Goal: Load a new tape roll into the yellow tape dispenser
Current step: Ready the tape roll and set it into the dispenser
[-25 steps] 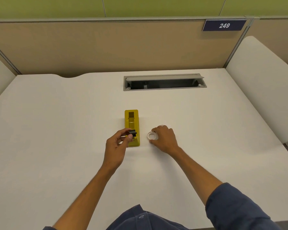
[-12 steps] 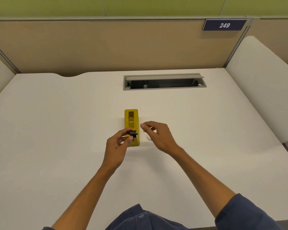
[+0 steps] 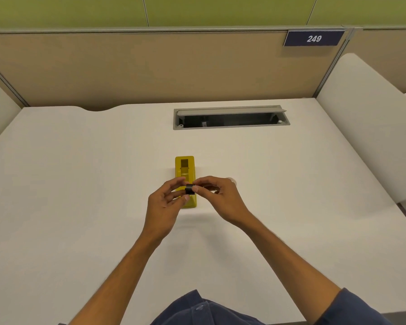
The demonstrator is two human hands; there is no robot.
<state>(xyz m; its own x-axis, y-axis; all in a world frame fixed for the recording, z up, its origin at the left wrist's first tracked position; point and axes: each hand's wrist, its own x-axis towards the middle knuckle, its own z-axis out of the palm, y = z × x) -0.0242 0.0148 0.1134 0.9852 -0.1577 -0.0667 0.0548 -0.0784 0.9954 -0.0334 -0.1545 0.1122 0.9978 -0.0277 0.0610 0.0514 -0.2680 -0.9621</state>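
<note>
The yellow tape dispenser [image 3: 185, 168] lies lengthwise on the white desk [image 3: 80, 184], its empty slot facing up. Just above its near end, a small black spool [image 3: 188, 189] is held between both hands. My left hand [image 3: 164, 207] pinches the spool from the left. My right hand [image 3: 223, 200] pinches its right end with thumb and forefinger. A sliver of the clear tape roll [image 3: 232, 180] peeks out on the desk behind my right hand; the rest of it is hidden.
An open grey cable hatch [image 3: 230, 117] is set into the desk behind the dispenser. A tan partition [image 3: 150, 66] with a "249" sign [image 3: 314, 38] closes the back. White dividers [image 3: 366, 127] flank the desk on both sides.
My right hand let go of the tape roll on the desk, moved left and took the black spool's right end. My left hand kept hold of the spool, almost still.
</note>
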